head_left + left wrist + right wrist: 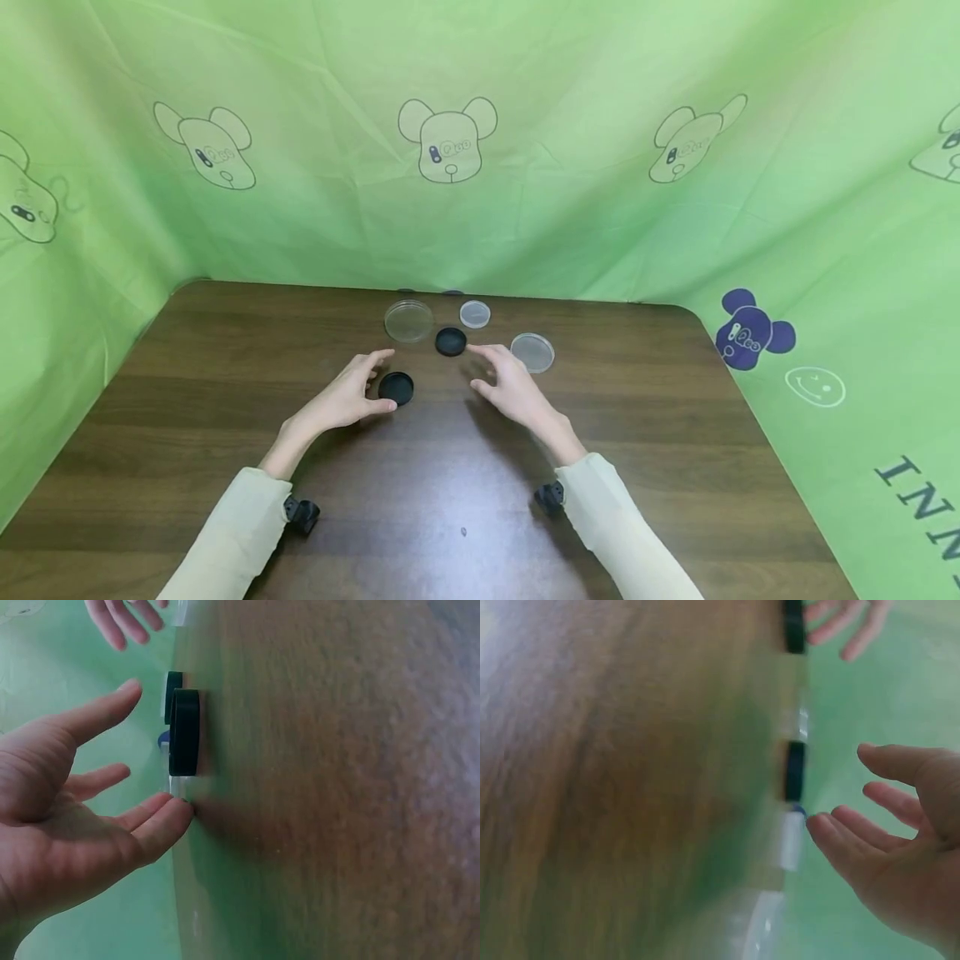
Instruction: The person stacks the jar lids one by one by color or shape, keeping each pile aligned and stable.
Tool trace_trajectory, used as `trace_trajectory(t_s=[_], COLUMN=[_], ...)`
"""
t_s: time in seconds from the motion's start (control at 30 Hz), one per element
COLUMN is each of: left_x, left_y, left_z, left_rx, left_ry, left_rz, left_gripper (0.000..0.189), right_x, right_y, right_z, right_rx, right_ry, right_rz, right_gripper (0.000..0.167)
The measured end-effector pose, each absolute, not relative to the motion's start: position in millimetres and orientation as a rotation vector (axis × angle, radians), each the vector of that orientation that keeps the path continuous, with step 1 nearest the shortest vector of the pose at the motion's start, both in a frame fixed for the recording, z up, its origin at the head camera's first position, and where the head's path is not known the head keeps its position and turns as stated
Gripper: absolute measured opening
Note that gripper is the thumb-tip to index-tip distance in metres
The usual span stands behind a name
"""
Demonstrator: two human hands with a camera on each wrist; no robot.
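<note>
My left hand [347, 397] hovers at the left side of a round black lid [396, 388], thumb and fingers spread around it. In the left wrist view the same black lid [185, 733] stands off from the fingertips, and nothing is in the palm. My right hand [512, 389] reaches in from the right, its fingertips close to a second black lid [451, 342] lying farther back. The right wrist view shows that farther lid [795, 771] beyond loosely spread fingers that hold nothing.
Behind the lids, a large clear round dish [408, 322] and a small clear disc [475, 314] lie near the far table edge. Another clear dish [532, 353] is just beyond my right hand. A green curtain [450, 225] borders the brown table [465, 517].
</note>
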State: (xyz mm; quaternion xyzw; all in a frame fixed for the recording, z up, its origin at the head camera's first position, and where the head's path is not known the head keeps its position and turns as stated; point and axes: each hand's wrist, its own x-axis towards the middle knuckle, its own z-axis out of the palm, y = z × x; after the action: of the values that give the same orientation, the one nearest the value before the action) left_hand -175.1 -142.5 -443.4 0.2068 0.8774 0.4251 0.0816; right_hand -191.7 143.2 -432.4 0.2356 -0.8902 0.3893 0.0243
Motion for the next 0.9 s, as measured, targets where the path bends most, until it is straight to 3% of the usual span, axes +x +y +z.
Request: trace_trajectory(t_s=[0.43, 0.9], left_x=[-172.7, -179.6], left_y=[-140.7, -137.5], left_z=[-458.2, -460.6], left_rx=[0.377, 0.403], left_ry=[2.709, 2.704], left_rz=[1.411, 1.449], left_gripper=[0.060, 0.049], right_x=[-191.1, -186.7], right_y=[93.1, 59.9], right_z=[-447.5, -450.2], right_rx=[0.724, 0.597], right_ry=[-2.820, -2.889], right_rz=[1.482, 1.389], right_gripper=[0.050, 0.049])
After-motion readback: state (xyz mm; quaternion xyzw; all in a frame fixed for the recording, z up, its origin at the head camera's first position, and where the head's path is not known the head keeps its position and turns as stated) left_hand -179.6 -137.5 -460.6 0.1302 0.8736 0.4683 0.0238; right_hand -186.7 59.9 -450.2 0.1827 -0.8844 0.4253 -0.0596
